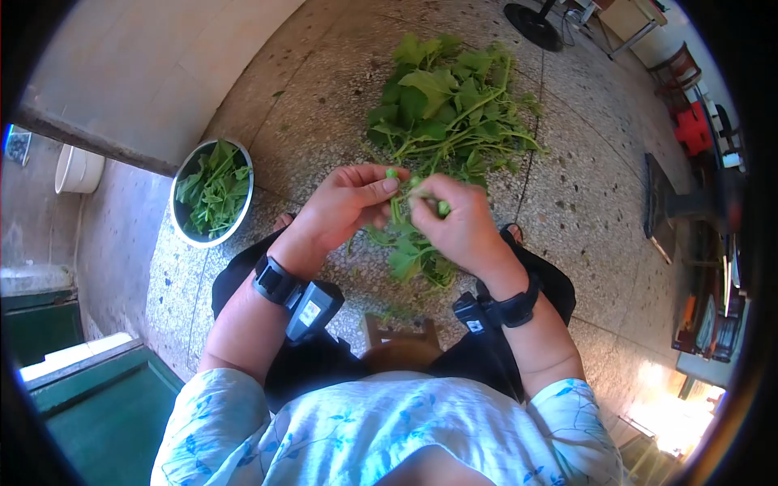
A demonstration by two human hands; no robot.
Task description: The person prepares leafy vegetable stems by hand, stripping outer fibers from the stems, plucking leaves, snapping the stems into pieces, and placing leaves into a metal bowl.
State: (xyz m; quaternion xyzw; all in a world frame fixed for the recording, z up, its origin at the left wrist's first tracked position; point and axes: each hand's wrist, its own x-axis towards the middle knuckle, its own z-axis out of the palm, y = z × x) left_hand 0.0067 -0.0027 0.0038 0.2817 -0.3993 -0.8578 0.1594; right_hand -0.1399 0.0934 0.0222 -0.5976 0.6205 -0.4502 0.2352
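No readable text.
The white label [310, 313] on the box-shaped device [323, 301] at the left wrist carries marks too small to make out. The pale label [475, 326] on the smaller device [466, 307] at the right wrist is likewise illegible. No brand, number or sign can be read anywhere.

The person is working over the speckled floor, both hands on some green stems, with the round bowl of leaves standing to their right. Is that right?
Not quite: the head view shows the round bowl of leaves standing to the person's left. Their left hand and right hand are indeed on green stems, over the speckled floor.
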